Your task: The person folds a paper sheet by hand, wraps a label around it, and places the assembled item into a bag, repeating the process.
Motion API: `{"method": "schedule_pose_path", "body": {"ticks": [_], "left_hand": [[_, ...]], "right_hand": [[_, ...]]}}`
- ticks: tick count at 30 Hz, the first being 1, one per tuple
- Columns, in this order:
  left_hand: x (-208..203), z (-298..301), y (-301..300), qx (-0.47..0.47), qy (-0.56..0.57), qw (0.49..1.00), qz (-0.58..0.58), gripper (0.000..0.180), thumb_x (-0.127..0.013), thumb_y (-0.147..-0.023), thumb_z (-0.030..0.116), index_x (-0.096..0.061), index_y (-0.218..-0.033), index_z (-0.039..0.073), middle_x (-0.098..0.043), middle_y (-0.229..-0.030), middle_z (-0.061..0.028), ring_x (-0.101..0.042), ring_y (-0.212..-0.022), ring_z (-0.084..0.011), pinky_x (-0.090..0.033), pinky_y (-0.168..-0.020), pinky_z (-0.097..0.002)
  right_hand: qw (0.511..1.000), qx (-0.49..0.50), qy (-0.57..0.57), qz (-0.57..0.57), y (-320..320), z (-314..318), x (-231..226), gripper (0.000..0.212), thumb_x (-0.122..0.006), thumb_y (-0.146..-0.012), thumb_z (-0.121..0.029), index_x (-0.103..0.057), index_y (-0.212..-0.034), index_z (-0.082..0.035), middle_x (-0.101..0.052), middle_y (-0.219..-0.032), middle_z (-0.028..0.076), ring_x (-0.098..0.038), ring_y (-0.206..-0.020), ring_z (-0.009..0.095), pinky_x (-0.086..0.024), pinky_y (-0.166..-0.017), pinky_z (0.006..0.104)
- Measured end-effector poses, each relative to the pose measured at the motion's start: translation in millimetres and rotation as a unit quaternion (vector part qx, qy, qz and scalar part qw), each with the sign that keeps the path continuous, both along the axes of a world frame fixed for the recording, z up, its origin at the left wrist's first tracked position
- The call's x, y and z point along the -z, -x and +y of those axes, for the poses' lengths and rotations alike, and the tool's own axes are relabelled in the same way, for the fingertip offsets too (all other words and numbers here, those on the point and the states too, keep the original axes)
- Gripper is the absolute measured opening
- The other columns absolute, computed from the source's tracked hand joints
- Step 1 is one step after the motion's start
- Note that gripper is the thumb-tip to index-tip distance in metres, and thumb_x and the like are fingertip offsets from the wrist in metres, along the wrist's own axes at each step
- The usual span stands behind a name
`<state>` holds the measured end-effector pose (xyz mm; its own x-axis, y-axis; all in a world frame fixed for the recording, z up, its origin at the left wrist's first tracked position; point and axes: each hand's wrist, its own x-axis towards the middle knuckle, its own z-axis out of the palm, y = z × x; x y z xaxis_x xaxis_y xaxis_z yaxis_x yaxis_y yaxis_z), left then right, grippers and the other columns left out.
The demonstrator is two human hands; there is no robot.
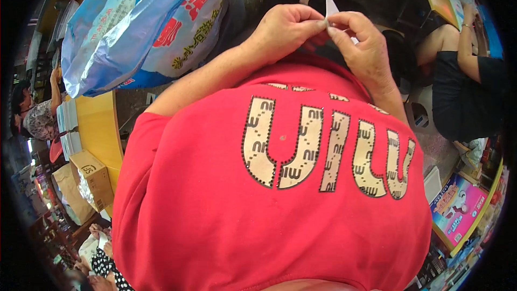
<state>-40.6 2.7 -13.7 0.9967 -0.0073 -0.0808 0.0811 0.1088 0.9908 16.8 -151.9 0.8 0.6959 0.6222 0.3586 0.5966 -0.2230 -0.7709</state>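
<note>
A thin white pointed piece, which looks like folded paper (330, 5), sticks up between my two hands at the top centre. My left hand (285, 29) pinches its lower end between thumb and forefinger. From the other side my right hand (362, 40) grips the same piece, thumb and forefinger meeting the left fingertips. A bit of white also shows below the right fingers. My fingers cover the rest of it.
At left, a large blue-and-white plastic bag (145, 32) stands near my left forearm. Behind it are a yellow table (99, 129) and a cardboard box (91, 178). People sit on both sides; a colourful box (458, 210) lies at lower right.
</note>
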Motion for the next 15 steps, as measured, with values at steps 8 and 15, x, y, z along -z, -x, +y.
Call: {"method": "schedule_pose_path", "body": {"ticks": [8, 15], "left_hand": [[7, 4, 2, 0.020, 0.003, 0.999, 0.027, 0.021, -0.046, -0.084, 0.014, -0.053, -0.095, -0.003, -0.059, -0.081, -0.0090, -0.058, -0.074, -0.0130, -0.047, -0.069, -0.0233], [15, 6, 4, 0.003, -0.044, 0.999, -0.019, 0.019, -0.048, -0.083, 0.014, -0.055, -0.092, -0.001, -0.058, -0.080, -0.0059, -0.056, -0.074, -0.0106, -0.047, -0.068, -0.0221]], "right_hand": [[0.999, -0.006, 0.027, 0.024, -4, 1, 12, 0.015, -0.055, -0.076, -0.014, -0.057, -0.086, -0.003, -0.056, -0.078, 0.006, -0.055, -0.070, 0.014, -0.043, -0.064, 0.0238], [0.999, 0.001, 0.025, 0.040, -3, 0, 17, 0.016, -0.056, -0.077, -0.016, -0.058, -0.086, -0.004, -0.059, -0.076, 0.005, -0.055, -0.069, 0.011, -0.043, -0.062, 0.0224]]}}
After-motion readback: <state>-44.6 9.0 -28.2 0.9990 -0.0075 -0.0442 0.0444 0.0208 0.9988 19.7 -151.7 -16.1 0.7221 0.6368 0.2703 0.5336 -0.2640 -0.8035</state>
